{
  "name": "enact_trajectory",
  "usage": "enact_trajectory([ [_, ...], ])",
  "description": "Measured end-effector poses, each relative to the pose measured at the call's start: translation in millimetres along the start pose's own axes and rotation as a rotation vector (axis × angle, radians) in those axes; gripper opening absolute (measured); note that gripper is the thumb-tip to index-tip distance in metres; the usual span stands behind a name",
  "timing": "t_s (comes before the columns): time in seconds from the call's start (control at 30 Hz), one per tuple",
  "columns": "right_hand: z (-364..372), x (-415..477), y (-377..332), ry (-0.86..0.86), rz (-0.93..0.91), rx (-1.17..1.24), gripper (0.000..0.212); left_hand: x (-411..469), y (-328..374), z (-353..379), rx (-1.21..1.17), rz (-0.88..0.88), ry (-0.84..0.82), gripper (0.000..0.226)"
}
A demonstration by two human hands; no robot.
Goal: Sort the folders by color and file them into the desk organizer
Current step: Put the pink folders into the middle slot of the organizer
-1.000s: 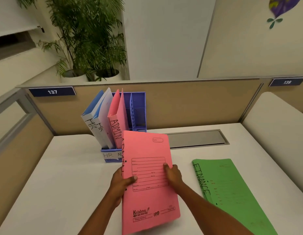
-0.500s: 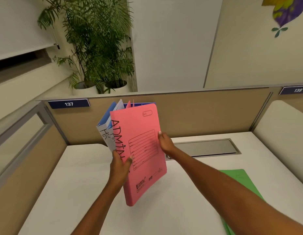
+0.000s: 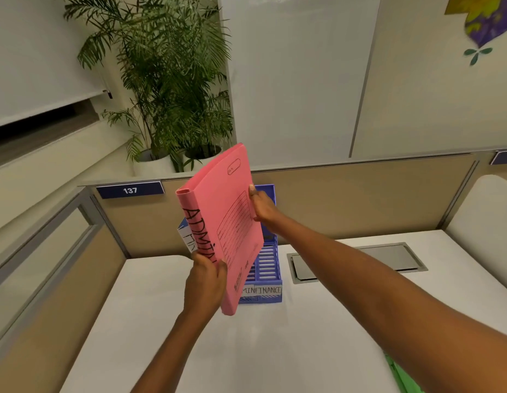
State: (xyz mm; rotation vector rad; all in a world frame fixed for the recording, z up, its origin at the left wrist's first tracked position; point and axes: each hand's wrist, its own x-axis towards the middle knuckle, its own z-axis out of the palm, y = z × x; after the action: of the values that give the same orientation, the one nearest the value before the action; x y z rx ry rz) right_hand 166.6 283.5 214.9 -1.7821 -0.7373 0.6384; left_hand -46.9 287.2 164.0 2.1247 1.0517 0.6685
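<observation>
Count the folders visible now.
3: a pink ADMIN folder gripped by left hand and right hand; a white folder edge behind it in the blue desk organizer; a green folder corner at bottom right. Others may hide behind the pink one.

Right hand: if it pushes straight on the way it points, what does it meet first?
The right hand grips the right edge of the pink folder. Beyond that, the tall back wall of the blue desk organizer looks first in line, then the beige partition. Depth is hard to judge from one view.

Left hand [image 3: 206,282], right hand [image 3: 265,212]: fingers [image 3: 252,190] curled.
</observation>
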Motion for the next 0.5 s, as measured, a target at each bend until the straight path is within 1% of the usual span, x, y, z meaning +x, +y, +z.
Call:
enact_trajectory([
  [0.13, 10.8, 15.4, -9.9, -0.059, 0.027, 0.149, 0.073, 6.9, -5.0, 2.0, 0.125, -0.026, 0.076, 0.033],
  [0.23, 17.7, 28.1, -14.1, -0.095, 0.015, 0.155, 0.073, 11.6, -10.2, 6.1, 0.201, -0.053, 0.1, 0.042],
  [0.4, 23.8, 52.4, -19.6, -0.111, 0.033, 0.133, 0.077, 22.2, -15.0, 17.5, 0.397, -0.076, 0.083, 0.055],
  [0.5, 27.5, 65.5, -21.6, -0.106, 0.031, 0.125, 0.077, 30.1, -14.6, 28.9, 0.473, -0.08, 0.071, 0.059],
])
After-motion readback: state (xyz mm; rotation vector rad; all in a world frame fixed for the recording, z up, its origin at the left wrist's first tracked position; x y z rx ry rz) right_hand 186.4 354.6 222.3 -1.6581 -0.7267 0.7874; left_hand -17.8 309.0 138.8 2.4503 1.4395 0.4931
